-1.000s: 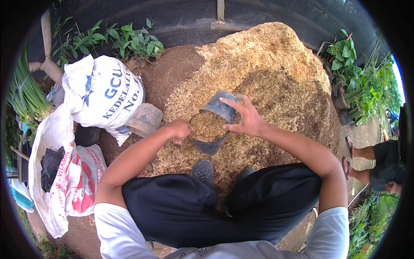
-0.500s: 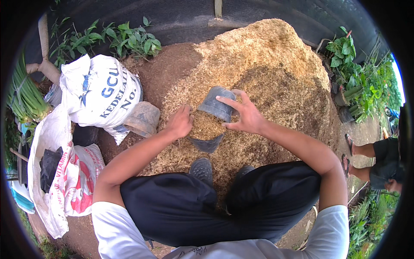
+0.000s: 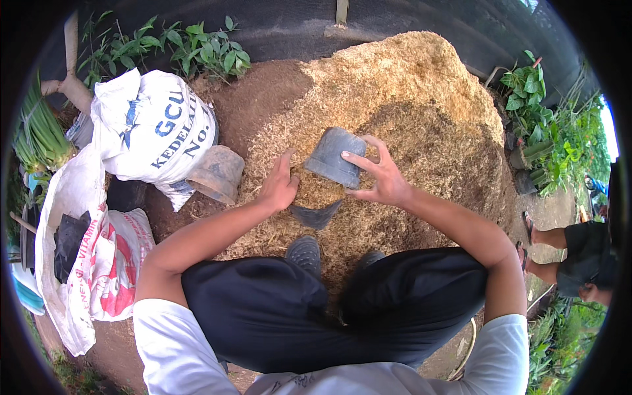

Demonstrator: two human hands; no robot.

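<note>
The left hand [image 3: 280, 187] has lifted from the left edge of the black, crescent-lipped container [image 3: 317, 216], where it was bunched a second ago, and its fingers are now loosely spread beside the dark grey, tapered plastic pot [image 3: 336, 159], with a visible gap between. More of the pot's outer wall shows than before, and less of the container's rim: only its near lip stands out, with pale yellow-brown sawdust [image 3: 421, 69] behind it. For the work, this seems to mean that the right hand [image 3: 388, 181] alone now bears the pot, mouth down, so its load is probably tipped out or tipping; its inside is hidden. The right grip is part-way closed round the pot's right side, one finger laid along the wall and the thumb near the rim; the left grip is spread wide, with nothing seen in it. The pot is between the hands, over the sawdust just beyond the black lip. Its narrower base points up and away; its mouth faces down toward the person, the long axis leaning slightly left at the mouth end.
</note>
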